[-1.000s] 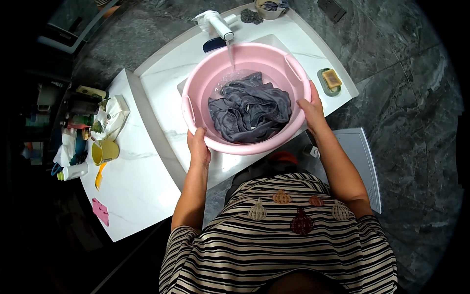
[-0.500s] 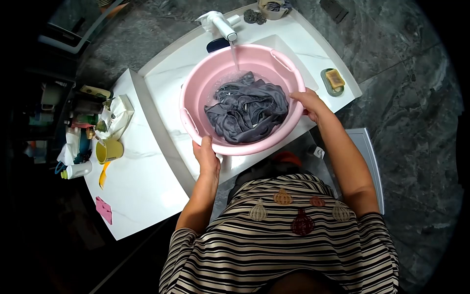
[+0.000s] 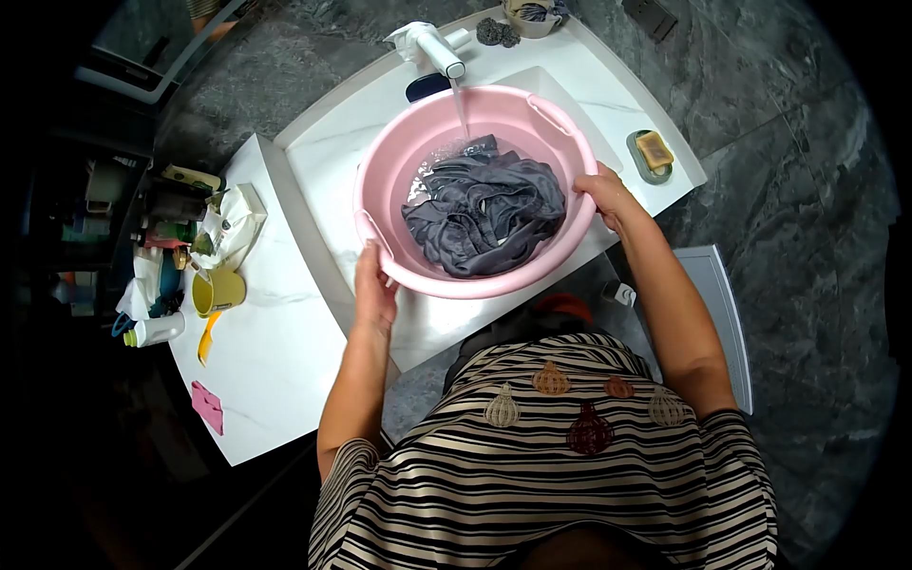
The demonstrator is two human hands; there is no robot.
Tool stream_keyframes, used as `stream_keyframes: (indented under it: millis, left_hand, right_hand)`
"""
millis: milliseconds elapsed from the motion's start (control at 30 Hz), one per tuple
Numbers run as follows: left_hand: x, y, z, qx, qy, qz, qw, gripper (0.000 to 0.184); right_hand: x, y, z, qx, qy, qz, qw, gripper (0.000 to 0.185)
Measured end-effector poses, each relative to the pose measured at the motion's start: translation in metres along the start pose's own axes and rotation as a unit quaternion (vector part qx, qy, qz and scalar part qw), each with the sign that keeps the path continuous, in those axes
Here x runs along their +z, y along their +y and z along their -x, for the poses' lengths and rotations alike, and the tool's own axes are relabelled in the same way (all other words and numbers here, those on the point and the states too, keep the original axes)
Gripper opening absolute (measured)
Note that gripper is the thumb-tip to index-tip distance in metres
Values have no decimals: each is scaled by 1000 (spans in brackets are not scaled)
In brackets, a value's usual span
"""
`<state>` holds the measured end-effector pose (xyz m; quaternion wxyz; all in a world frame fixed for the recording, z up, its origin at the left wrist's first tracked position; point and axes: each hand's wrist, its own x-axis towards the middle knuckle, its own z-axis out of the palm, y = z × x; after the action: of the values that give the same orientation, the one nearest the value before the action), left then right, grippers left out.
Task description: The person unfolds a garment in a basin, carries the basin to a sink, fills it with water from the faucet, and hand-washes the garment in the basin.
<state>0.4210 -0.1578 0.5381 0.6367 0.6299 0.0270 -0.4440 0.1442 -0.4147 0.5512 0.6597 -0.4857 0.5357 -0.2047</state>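
A round pink basin (image 3: 494, 285) stands over the sink, with dark grey cloth (image 3: 486, 211) lying wet in its water. From the white faucet (image 3: 443, 55) a thin stream runs into the far side of the basin. My left hand (image 3: 375, 287) grips the rim at the lower left, just below a handle slot. On the right, my right hand (image 3: 605, 195) holds the rim, thumb on top and fingers underneath.
A soap bar on a dish (image 3: 654, 155) sits at the counter's right. At the left are a yellow-green cup (image 3: 218, 292), a white bottle (image 3: 159, 329), a yellow brush (image 3: 206, 340) and a pink cloth (image 3: 207, 408). A dark scrubber (image 3: 497, 33) lies near the faucet.
The basin has tilted and shifted slightly in my hands. My left hand has moved a little to the left along the rim, and my right hand's grip has changed. Water still runs.
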Motion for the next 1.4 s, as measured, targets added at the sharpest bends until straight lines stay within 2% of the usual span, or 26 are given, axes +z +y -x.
stream_keyframes:
  millis: [167, 300, 367, 400, 467, 567, 600, 633, 700, 933, 1233, 1333, 1400]
  left_hand:
    - [-14, 35, -41, 41, 0, -38, 998, 45]
    - [-19, 41, -72, 28, -54, -60, 996, 48]
    - [-14, 45, -76, -6, -115, -5, 993, 46]
    - [-14, 44, -81, -9, -118, -6, 993, 46]
    - [-17, 40, -95, 0, -173, 77, 982, 47]
    - [-16, 35, -106, -38, -204, 147, 967, 48]
    - [-12, 36, -105, -81, -214, 174, 958, 46]
    - [-10, 36, -104, -84, -215, 177, 957, 46]
    - [-7, 39, -100, 29, -250, 0, 968, 45]
    - [-4, 45, -95, 33, -214, -23, 976, 48]
    - [-4, 47, -96, 38, -219, -22, 975, 47]
    - [-4, 47, -97, 36, -221, -22, 974, 47]
    - [-4, 47, -97, 37, -222, -18, 974, 47]
  right_hand:
    - [1, -1, 4, -16, -3, -7, 1000, 44]
    - [3, -5, 4, -6, -5, 0, 1000, 47]
    - [5, -7, 3, -2, 0, -4, 1000, 47]
    - [5, -9, 4, 6, -3, 8, 1000, 48]
    - [4, -12, 7, 16, -1, 21, 1000, 48]
    - [6, -17, 11, 26, 2, 42, 999, 49]
    - [7, -15, 10, 18, -1, 26, 1000, 51]
    - [8, -13, 10, 10, -6, 10, 1000, 53]
    - [10, -18, 14, 17, 3, 14, 1000, 52]
    - [15, -17, 21, 28, 21, -23, 999, 51]
    - [15, -14, 21, 38, 39, -37, 998, 54]
    - [19, -15, 23, 32, 46, -24, 998, 57]
    - [23, -15, 23, -14, 58, -38, 998, 62]
